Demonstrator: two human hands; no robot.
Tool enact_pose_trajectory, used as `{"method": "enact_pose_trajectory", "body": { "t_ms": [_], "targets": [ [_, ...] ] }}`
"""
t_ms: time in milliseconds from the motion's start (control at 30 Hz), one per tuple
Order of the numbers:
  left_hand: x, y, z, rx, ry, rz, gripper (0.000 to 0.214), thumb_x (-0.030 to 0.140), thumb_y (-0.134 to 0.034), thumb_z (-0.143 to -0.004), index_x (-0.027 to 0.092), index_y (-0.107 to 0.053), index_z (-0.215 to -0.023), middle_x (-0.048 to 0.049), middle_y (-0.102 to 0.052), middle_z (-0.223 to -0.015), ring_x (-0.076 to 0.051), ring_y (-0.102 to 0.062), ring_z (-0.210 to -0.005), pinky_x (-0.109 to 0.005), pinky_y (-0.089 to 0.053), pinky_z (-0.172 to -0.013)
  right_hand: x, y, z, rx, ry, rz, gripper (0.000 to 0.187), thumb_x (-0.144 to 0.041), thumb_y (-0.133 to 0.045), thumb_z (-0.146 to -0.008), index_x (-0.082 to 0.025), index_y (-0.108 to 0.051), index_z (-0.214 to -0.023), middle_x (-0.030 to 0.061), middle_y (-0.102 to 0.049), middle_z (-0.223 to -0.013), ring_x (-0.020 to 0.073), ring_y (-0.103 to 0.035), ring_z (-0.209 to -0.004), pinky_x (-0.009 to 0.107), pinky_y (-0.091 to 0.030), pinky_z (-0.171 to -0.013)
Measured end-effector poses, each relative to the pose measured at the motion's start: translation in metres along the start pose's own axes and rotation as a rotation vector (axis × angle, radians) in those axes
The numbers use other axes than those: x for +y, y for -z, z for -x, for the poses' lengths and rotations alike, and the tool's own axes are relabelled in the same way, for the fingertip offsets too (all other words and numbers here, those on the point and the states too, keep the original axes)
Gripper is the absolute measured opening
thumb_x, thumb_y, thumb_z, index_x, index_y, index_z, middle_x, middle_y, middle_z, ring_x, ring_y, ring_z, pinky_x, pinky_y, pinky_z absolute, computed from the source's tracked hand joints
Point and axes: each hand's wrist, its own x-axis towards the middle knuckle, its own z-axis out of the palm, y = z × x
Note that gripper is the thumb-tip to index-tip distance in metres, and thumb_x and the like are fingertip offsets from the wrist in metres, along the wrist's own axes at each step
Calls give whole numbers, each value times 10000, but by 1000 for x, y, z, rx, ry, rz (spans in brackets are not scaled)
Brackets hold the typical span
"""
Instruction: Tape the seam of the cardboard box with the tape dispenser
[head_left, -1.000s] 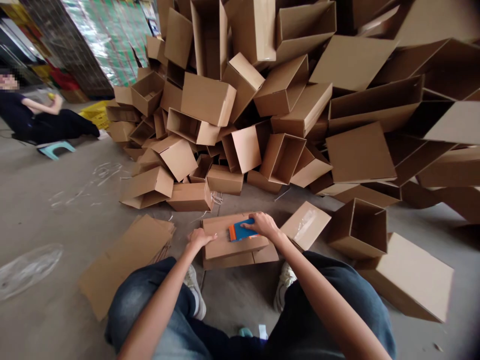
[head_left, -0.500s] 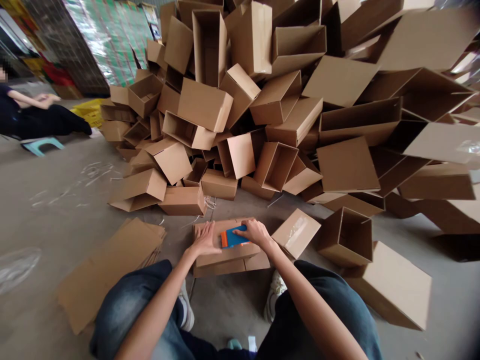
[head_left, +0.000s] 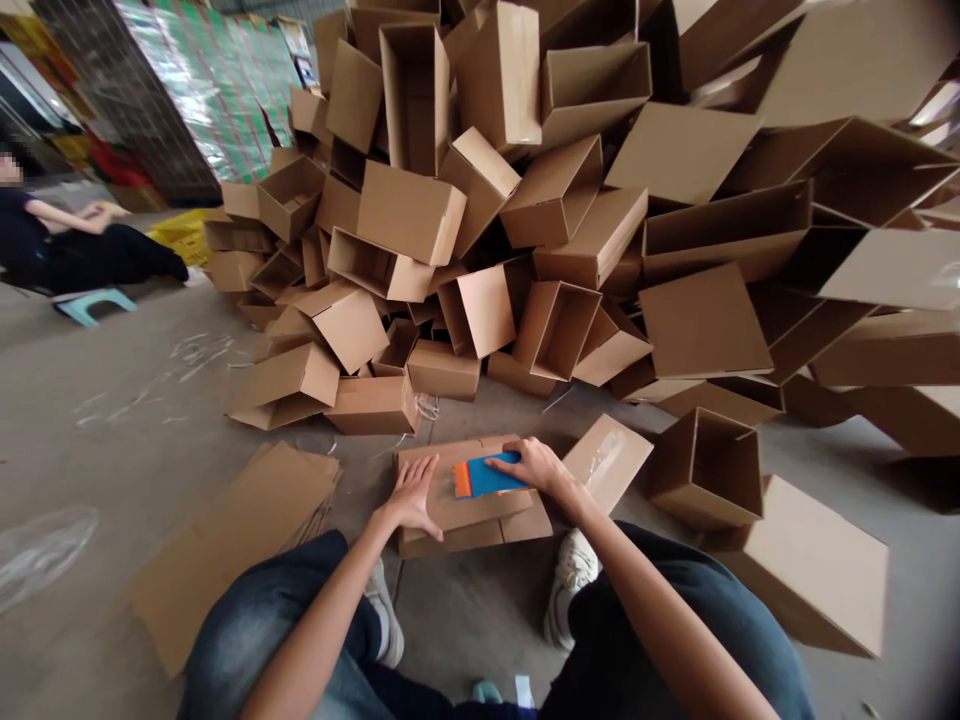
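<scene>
Your knees and two pale shoes [head_left: 571, 572] frame the work, and the cardboard box [head_left: 463, 495] lies on the concrete floor [head_left: 112, 420] just beyond your feet. Your left hand [head_left: 411, 497] rests flat and unclenched on the box top near its left end, fingers spread, pressing rather than gripping. Your right hand [head_left: 536, 466] is curled over a blue and orange tool [head_left: 484, 477], holding it down on the middle of the lid; what kind of tool it is cannot be told.

Risks, as a judgement: the left fingertips lie close to the tool's edge, so a slip to the left could catch them. The box looks shallow and soft-sided, so uneven pressure may crease the lid.

Materials: plain brown corrugated board, matt, with sharp folds. The tool is smooth, hard-looking and rectangular.

To the left of the box lies a stack of flat sheets [head_left: 232, 540], and to the right a taped box [head_left: 609, 460] shows a glossy strip. Beyond that sits an open box [head_left: 705, 470], mouth upward.

Farther off, a heap of boxes [head_left: 525, 200] rises steeply, many tilted and open. It looks loosely piled, and a knock at its foot could bring some down toward you. At far left, another person [head_left: 67, 245] sits low beside a pale green stool [head_left: 94, 303].
</scene>
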Motion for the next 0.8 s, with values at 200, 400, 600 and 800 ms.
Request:
{"method": "enact_pose_trajectory", "body": {
  "t_ms": [200,400,600,800],
  "targets": [
    [-5,-3,-3,14,-25,60,1408,622,-736,-316,197,23,-1422,-145,-77,-1489,-312,-30,-1362,-465,25,-1089,11,18,0,8,33,-17,505,-651,-388,-781,-225,-654,-724,21,-647,-657,147,-607,-652,202,-370,-561],
    [-8,-1,1,27,-56,75,1385,617,-735,-325,211,6,-1422,-141,-113,-1484,-301,-62,-1362,-458,24,-1089,37,41,9,21,-36,-17,492,-658,-450,-728,-217,-665,-694,13,-615,-604,143,-571,-582,217,-367,-529],
    [-2,6,1,-20,-80,60,1380,599,-749,-311,221,-24,-1423,-128,-121,-1485,-303,-70,-1361,-452,24,-1089,60,63,30,-48,-53,-103,482,-634,-481,-711,-191,-651,-629,7,-609,-589,122,-537,-568,207,-379,-541],
    [-2,6,-4,-38,-61,68,1392,589,-757,-296,235,-17,-1421,-126,-117,-1486,-312,-70,-1359,-456,23,-1085,77,68,41,-23,-99,-126,441,-604,-513,-708,-193,-662,-647,11,-609,-587,128,-540,-581,205,-388,-543]
  ]
}}
